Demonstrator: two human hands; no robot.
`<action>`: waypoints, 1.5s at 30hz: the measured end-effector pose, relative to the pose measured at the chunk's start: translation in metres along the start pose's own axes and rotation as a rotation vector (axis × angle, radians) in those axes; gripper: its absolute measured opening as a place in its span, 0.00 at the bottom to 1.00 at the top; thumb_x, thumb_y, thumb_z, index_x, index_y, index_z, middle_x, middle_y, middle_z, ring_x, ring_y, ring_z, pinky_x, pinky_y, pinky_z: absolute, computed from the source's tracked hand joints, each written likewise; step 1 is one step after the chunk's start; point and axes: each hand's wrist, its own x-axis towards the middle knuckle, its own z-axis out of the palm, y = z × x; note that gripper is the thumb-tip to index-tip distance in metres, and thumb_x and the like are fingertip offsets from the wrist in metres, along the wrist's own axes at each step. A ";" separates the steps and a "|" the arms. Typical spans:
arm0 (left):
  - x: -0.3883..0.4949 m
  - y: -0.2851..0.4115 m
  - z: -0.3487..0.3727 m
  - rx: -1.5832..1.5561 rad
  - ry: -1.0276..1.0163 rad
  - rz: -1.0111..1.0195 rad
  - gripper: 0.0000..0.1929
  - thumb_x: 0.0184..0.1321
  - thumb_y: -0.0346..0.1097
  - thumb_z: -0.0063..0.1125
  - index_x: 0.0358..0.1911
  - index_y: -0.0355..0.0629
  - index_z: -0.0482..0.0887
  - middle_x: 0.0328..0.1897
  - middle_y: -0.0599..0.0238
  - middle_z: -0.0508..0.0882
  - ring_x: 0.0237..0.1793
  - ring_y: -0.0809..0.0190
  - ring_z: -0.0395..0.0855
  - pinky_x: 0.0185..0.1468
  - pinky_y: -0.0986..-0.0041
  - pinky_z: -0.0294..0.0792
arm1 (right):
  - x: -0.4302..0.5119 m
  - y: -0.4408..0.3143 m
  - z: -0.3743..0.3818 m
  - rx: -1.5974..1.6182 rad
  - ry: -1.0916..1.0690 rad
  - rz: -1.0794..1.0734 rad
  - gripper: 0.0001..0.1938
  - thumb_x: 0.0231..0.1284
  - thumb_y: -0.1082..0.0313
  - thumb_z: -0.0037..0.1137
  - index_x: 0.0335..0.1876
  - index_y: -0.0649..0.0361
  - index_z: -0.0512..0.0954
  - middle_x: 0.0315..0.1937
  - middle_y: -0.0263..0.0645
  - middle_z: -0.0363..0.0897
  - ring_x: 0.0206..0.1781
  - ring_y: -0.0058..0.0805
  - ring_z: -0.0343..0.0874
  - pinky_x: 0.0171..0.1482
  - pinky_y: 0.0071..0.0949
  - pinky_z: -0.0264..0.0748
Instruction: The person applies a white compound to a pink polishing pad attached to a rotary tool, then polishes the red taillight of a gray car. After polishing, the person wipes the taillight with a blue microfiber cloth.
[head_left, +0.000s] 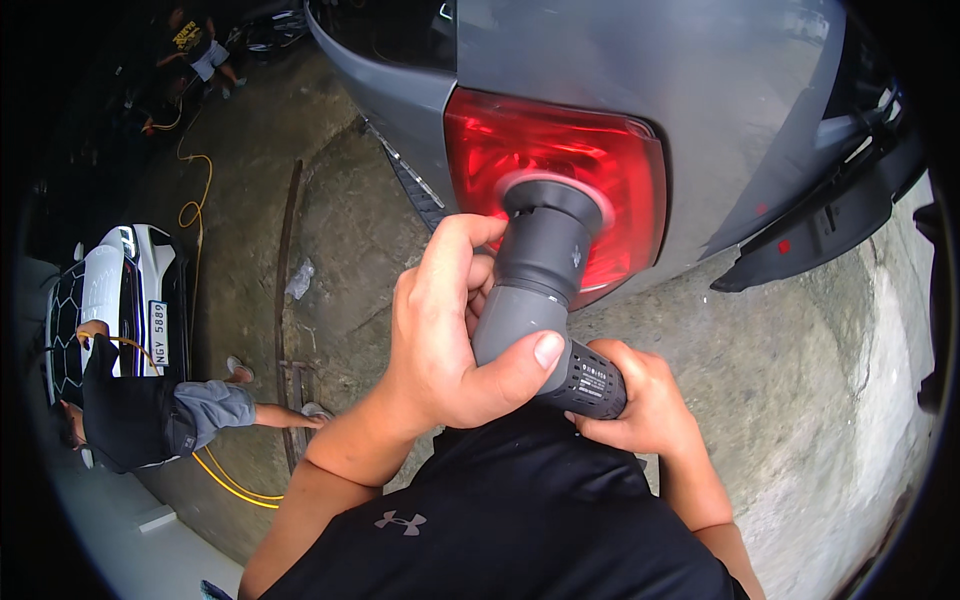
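Note:
A dark grey cordless polisher is held in both hands, its round pad against the red tail light of a grey car. The pad's edge looks blurred. My left hand wraps the polisher's neck from the left, thumb over the grey housing and index finger beside the head. My right hand grips the vented rear end of the body, which bears a printed label. Grey painted bodywork surrounds the light. Part of each hand's grip is hidden behind the tool.
At the left, a person in a dark shirt holds a yellow hose beside a white car. Another person is at the upper left. A yellow hose and a crumpled clear plastic piece lie on the concrete floor.

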 end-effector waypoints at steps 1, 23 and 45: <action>0.004 0.004 -0.004 -0.016 -0.013 -0.003 0.37 0.55 0.51 0.75 0.57 0.26 0.73 0.27 0.56 0.88 0.25 0.65 0.87 0.29 0.73 0.74 | 0.001 -0.006 0.002 0.019 0.010 0.002 0.31 0.41 0.66 0.79 0.56 0.58 0.79 0.38 0.47 0.87 0.42 0.55 0.89 0.43 0.47 0.84; 0.028 -0.049 -0.085 -0.285 -0.233 -0.083 0.38 0.52 0.50 0.72 0.60 0.28 0.73 0.27 0.61 0.86 0.25 0.68 0.81 0.31 0.74 0.69 | 0.034 -0.060 0.093 -0.060 0.218 0.161 0.30 0.45 0.62 0.81 0.57 0.57 0.79 0.39 0.47 0.89 0.41 0.53 0.91 0.44 0.46 0.87; -0.003 -0.020 -0.033 0.019 -0.229 -0.035 0.38 0.56 0.51 0.73 0.61 0.29 0.71 0.28 0.52 0.86 0.26 0.54 0.90 0.33 0.65 0.78 | -0.011 -0.014 0.054 -0.031 0.136 0.141 0.29 0.41 0.62 0.82 0.53 0.57 0.82 0.38 0.47 0.90 0.41 0.51 0.92 0.44 0.45 0.86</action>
